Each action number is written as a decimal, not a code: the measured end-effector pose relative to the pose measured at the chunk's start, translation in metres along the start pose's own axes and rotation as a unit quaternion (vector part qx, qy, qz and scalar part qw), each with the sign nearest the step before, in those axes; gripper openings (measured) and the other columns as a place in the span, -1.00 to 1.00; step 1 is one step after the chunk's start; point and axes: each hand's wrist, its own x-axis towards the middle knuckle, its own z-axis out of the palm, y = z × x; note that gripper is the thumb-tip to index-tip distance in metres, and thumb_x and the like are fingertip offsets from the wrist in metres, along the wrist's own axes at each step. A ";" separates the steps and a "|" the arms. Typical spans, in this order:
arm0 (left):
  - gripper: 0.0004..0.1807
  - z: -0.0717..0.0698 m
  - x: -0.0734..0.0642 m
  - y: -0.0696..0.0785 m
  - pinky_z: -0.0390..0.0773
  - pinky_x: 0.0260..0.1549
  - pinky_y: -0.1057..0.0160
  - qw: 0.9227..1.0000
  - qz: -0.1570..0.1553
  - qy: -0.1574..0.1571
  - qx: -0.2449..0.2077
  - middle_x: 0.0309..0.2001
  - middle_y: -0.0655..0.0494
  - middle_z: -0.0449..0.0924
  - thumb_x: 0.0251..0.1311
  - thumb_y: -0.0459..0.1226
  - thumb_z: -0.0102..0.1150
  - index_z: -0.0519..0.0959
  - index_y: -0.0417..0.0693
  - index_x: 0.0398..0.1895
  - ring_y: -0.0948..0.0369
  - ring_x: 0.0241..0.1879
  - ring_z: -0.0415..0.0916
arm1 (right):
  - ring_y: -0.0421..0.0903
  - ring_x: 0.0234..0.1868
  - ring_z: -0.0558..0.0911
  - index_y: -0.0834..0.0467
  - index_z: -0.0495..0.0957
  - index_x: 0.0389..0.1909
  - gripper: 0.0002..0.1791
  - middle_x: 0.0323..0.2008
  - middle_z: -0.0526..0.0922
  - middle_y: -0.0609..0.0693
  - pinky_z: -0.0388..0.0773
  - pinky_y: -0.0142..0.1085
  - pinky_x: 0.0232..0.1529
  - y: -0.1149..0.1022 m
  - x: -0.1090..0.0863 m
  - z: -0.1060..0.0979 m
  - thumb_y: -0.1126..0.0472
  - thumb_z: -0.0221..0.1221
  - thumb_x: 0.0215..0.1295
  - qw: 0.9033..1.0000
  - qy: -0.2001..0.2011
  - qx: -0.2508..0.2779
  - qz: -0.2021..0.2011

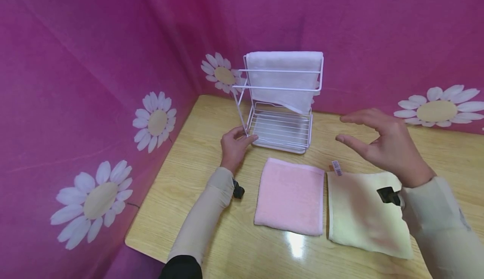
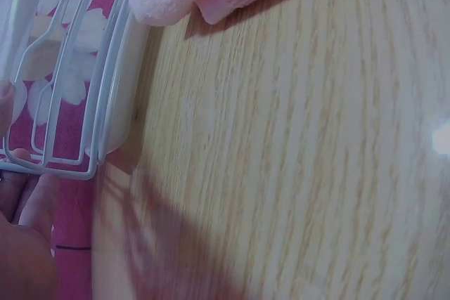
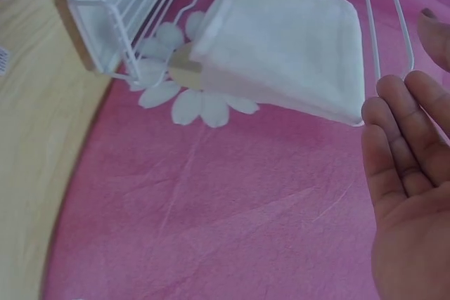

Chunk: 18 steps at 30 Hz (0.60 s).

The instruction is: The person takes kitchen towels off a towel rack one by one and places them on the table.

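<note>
Wooden table [image 1: 193, 153], magenta drape [image 1: 113, 39] behind; left grip [image 1: 233, 148] holds rack [image 1: 280, 88], right grip [image 1: 391, 146] released.

The pale wood-grain worktop [image 1: 189, 157] (its near left corner rounded) carries a white wire rack [image 1: 281, 134], a square folded pink terry towel [image 1: 290, 197] and, just beside that, a pale yellow towel [image 1: 366, 216].

Rack [image 1: 277, 88] in all three views
</note>
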 end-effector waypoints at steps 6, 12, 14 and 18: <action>-0.48 0.000 0.000 0.000 0.60 -0.22 0.33 1.000 -0.005 0.005 0.001 -0.23 -0.27 0.59 -0.26 -0.32 0.49 0.57 -0.36 -0.15 -0.11 -0.16 0.53 | -0.17 -0.21 0.58 0.16 0.65 -0.21 -0.53 -0.30 0.66 -0.04 0.41 -0.55 -0.11 -0.002 0.017 0.000 0.31 0.47 -0.31 1.000 0.009 0.008 -0.015; -0.51 0.000 -0.004 0.015 0.61 -0.25 0.32 1.000 -0.020 -0.002 -0.015 -0.21 -0.34 0.56 -0.25 -0.41 0.46 0.56 -0.39 -0.15 -0.20 -0.16 0.51 | -0.13 -0.21 0.58 0.17 0.65 -0.24 -0.52 -0.30 0.66 -0.03 0.40 -0.57 -0.11 -0.003 0.031 0.002 0.29 0.48 -0.35 1.000 0.021 -0.002 -0.023; -0.54 0.000 -0.006 0.023 0.61 -0.26 0.32 1.000 -0.019 -0.005 -0.014 -0.21 -0.36 0.55 -0.24 -0.44 0.44 0.56 -0.38 -0.16 -0.22 -0.16 0.51 | -0.16 -0.21 0.58 0.18 0.65 -0.25 -0.53 -0.31 0.66 -0.02 0.39 -0.58 -0.13 -0.004 0.036 0.002 0.30 0.48 -0.36 0.999 0.026 -0.002 -0.021; -0.58 0.000 -0.008 0.029 0.61 -0.25 0.31 1.000 -0.012 -0.006 -0.010 -0.22 -0.38 0.55 -0.22 -0.47 0.42 0.57 -0.37 -0.18 -0.24 -0.15 0.49 | -0.26 -0.21 0.56 0.21 0.65 -0.25 -0.53 -0.30 0.66 0.02 0.40 -0.59 -0.14 -0.007 0.046 0.001 0.35 0.48 -0.36 0.999 0.031 0.002 -0.014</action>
